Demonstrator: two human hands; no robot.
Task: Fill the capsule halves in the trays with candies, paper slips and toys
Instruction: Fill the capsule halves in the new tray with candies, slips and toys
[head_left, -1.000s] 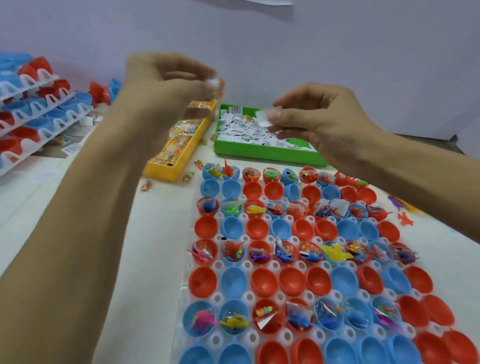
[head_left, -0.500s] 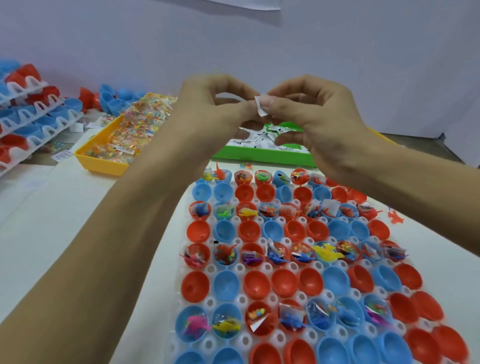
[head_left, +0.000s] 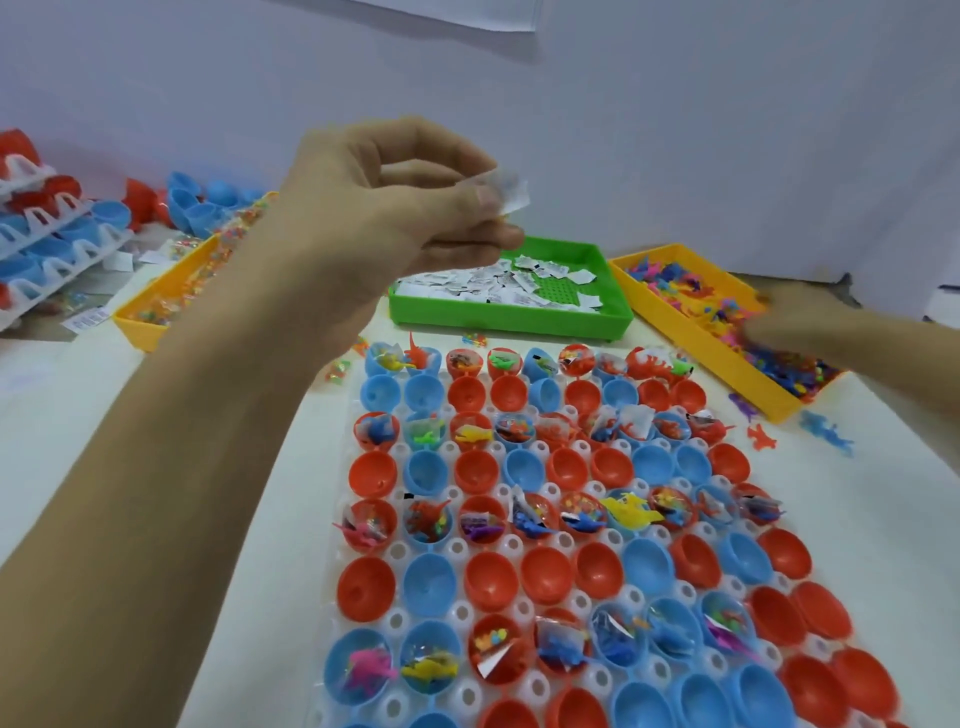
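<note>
Above green tray (head_left: 511, 317): L hand (head_left: 400, 208) fingers pinch paper slip (head_left: 511, 192). R hand (head_left: 789, 330) in yellow toy tray (head_left: 670, 312); finger state blurred, can't tell.

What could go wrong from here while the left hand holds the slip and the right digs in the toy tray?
The left hand pinches the paper slip only by its edge, so it could slip from the grip. The right hand, blurred, rummages in the crowded toy tray; more toys may spill beside the loose ones.
</note>
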